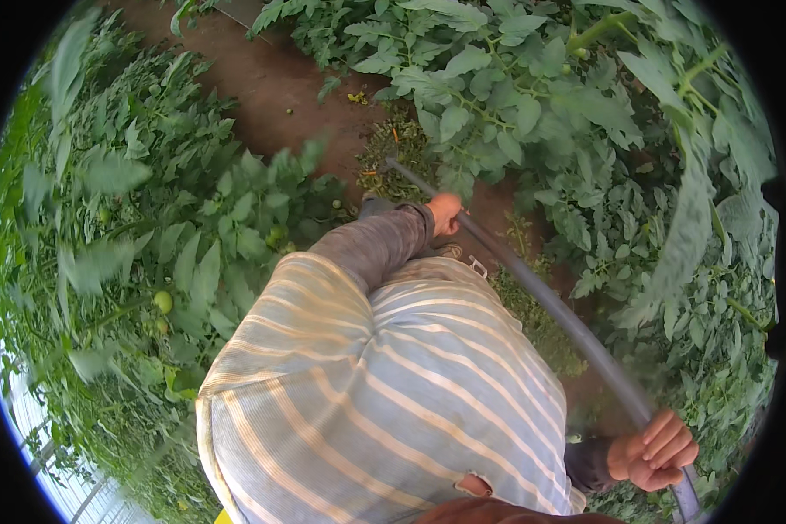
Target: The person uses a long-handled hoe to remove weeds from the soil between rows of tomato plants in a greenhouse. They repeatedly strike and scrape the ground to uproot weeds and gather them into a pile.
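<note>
A long grey pole [537,281] runs slantwise past my body, from the ground ahead to beyond my right side. My left hand [445,214] is wrapped around it towards its far end. Lower down, at my right side, my right hand [660,452] grips the same pole near its other end. The pole's far tip reaches over a heap of wilted leaves and stems [396,147] with a few orange bits in it. Whether the pole bears a tool head is not clear.
Dense tomato plants [190,216] with green fruit [163,302] crowd the left. More tomato foliage [530,85] overhangs from the right. Between the rows runs a bare brown soil path [281,78]. Plant litter [537,314] also lies under the pole. Translucent greenhouse sheeting [98,498] shows at lower left.
</note>
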`<state>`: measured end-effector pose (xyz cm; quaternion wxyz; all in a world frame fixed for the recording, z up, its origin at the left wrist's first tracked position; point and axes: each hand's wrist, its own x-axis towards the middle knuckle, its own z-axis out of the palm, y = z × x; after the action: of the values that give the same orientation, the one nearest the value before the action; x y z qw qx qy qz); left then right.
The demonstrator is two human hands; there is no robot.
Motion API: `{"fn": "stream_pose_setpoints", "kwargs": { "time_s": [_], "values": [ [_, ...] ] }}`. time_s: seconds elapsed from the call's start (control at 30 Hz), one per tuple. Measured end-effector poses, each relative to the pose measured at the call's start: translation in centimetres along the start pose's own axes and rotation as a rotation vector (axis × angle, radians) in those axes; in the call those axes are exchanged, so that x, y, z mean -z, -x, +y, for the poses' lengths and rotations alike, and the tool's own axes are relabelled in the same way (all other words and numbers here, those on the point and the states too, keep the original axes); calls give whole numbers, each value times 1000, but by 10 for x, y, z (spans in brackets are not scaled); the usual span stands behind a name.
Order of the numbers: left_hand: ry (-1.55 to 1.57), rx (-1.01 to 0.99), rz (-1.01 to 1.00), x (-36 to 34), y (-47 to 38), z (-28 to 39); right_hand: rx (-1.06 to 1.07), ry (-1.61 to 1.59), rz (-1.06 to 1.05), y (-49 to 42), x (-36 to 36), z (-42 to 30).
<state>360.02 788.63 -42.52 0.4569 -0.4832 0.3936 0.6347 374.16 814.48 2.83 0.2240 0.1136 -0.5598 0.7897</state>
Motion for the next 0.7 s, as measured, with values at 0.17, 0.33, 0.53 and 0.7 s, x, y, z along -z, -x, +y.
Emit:
{"fn": "stream_pose_setpoints", "kwargs": {
  "time_s": [0.17, 0.33, 0.53, 0.7],
  "values": [
    [1, 120, -55, -30, -10, -33, -41, -52, -38, -21, 19, -14],
    [37, 69, -56, -32, -8, -26, -87, -72, -44, -49, 21, -6],
    [182, 0, -24, -28, 22, -20, -152, -89, -78, -60, 5, -11],
    [274, -245, 28, -3, 14, 18, -141, -57, 53, -41, -9, 13]
  ]
}}
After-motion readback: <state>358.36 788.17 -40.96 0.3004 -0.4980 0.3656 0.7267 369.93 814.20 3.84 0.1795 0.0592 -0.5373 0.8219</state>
